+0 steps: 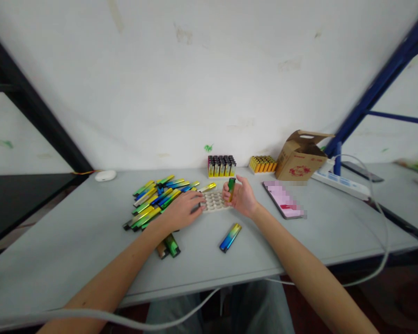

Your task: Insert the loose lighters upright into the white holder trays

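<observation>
My right hand (244, 197) is closed around a green lighter (231, 185), held upright above the right side of a white tray with round holes (215, 201). My left hand (185, 208) lies at the tray's left edge, its fingers and thumb curled against it; a dark spot between them is too small to tell. Beside and partly beneath the left hand spreads a loose pile of green, blue and yellow lighters (148, 204). One yellow lighter (209, 187) lies at the tray's back edge. A blue and yellow lighter (230, 237) rests nearer the table's front edge.
Behind the tray stands a block of dark-topped lighters (222, 167), with a yellow-orange block (263, 164) to its right. An open cardboard box (297, 160), a phone (282, 199) and a white power strip (344, 184) are at right. A white case (105, 176) sits back left.
</observation>
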Tool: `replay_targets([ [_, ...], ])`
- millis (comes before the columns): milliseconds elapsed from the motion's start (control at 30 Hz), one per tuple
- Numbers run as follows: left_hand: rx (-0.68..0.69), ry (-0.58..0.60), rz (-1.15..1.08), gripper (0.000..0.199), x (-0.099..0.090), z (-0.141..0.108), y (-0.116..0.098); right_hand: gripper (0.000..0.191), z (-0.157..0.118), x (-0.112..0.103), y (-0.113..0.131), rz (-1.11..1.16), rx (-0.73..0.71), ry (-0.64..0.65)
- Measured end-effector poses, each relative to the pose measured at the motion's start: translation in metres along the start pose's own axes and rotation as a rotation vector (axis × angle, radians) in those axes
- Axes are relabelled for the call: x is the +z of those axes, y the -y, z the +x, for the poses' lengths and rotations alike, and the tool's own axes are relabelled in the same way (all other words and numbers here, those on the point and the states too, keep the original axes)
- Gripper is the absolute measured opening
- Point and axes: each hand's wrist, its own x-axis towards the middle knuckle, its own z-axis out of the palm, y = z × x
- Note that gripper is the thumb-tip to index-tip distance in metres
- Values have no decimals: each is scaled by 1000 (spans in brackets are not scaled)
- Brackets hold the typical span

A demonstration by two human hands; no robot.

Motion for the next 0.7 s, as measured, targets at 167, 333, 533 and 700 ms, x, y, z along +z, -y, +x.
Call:
replay_targets([
  [167, 5, 6, 14, 23, -2, 1, -2, 48, 2, -2, -1, 3, 19, -11],
  [333, 9, 10, 30, 24, -2, 1, -2, 45, 3, -2, -2, 42, 43, -28],
  [533, 12, 16, 25, 26, -2, 1, -2, 43, 0, 3, 0, 71, 57, -59],
  [700, 7, 13, 27, 26, -1, 1, -1, 38, -2, 5, 2, 65, 45, -69],
])
